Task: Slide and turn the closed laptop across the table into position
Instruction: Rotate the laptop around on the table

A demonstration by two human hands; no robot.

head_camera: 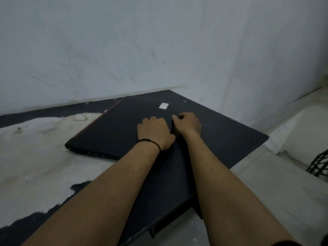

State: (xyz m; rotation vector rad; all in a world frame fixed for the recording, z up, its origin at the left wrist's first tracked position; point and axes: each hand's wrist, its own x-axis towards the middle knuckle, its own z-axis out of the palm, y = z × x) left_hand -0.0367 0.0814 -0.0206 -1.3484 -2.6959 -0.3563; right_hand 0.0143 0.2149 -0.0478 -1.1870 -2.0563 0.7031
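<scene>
A closed black laptop [110, 132] with a thin red strip along its left edge lies flat and at an angle on the dark table [230, 139], close to the wall. My left hand [154, 132], with a black band on the wrist, rests palm down on the lid with its fingers curled. Right beside it, my right hand [187, 124] is curled at the laptop's right side, thumb against a dark edge. My forearms hide the laptop's right edge, so its outline there is unclear. A small white sticker [163, 105] sits just beyond my hands.
A large worn whitish patch [44, 157] covers the table's left part. A pale wall [142, 50] runs directly behind the table. The table's right edge drops to a light floor, where a black wire object [319, 164] stands at the far right.
</scene>
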